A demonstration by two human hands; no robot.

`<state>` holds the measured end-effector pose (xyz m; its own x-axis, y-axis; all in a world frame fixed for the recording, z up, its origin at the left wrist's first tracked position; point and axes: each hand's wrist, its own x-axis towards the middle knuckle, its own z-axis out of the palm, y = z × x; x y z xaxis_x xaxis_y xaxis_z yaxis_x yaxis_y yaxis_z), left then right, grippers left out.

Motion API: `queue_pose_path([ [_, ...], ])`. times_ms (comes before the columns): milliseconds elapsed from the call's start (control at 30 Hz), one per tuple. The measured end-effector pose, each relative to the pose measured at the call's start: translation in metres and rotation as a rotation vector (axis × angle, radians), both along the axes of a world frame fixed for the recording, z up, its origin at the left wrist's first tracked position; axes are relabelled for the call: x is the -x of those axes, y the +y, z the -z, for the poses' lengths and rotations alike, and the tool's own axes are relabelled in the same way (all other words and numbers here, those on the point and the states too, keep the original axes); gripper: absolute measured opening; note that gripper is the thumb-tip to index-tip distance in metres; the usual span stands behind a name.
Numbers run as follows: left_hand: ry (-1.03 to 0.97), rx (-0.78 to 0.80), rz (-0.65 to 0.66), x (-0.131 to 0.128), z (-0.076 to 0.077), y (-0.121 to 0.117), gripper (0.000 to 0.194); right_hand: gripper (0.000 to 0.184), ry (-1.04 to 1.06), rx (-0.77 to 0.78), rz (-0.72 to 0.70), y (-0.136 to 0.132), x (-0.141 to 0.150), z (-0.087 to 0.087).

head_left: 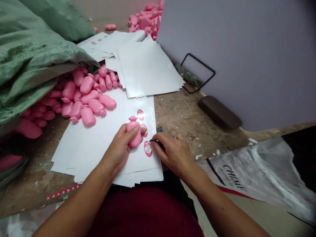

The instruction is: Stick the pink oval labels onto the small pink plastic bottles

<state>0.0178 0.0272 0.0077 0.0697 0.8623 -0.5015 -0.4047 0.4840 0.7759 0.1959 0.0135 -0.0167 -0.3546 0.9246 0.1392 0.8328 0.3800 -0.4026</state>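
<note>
In my left hand [123,140] I hold a small pink plastic bottle [134,138], upright, with its knobbed top pointing away from me. My right hand [174,151] pinches a thin black pointed tool [158,143], mostly hidden by the fingers. Its tip is at the edge of an oval pink-and-white sticker [148,149] on a white sheet [98,151]. Above that lie two more oval stickers, one [140,115] in full view and one partly behind the bottle and my left fingers.
Many pink bottles [88,117] spill from a green woven sack [37,62] at left. Blank white sheets [150,70] lie farther back, before a pink heap [145,21]. A dark brown case [219,112] and black wire frame [214,73] stand right. A printed plastic bag [254,171] hangs over the edge.
</note>
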Motion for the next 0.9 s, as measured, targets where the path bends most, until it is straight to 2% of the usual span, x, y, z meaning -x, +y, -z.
queue_pose_path([
  [267, -0.028, 0.018, -0.023, 0.001, 0.002, 0.001, 0.025, 0.012, 0.111, 0.137, 0.012, 0.01, -0.008, 0.001],
  [467, -0.076, 0.023, -0.044, 0.002, 0.004, 0.001, 0.02, 0.014, 0.023, 0.042, -0.019, 0.009, -0.011, 0.002],
  [667, -0.043, 0.016, -0.024, 0.002, 0.006, 0.0, 0.025, 0.018, -0.022, 0.042, -0.105, 0.012, -0.009, 0.002],
  [800, -0.038, 0.004, -0.017, 0.002, 0.005, 0.001, 0.024, 0.023, -0.027, 0.047, -0.051, 0.014, -0.004, 0.0],
  [900, -0.036, 0.011, -0.028, 0.002, 0.004, 0.001, 0.025, 0.026, 0.2, 0.214, 0.057, 0.015, -0.004, -0.006],
])
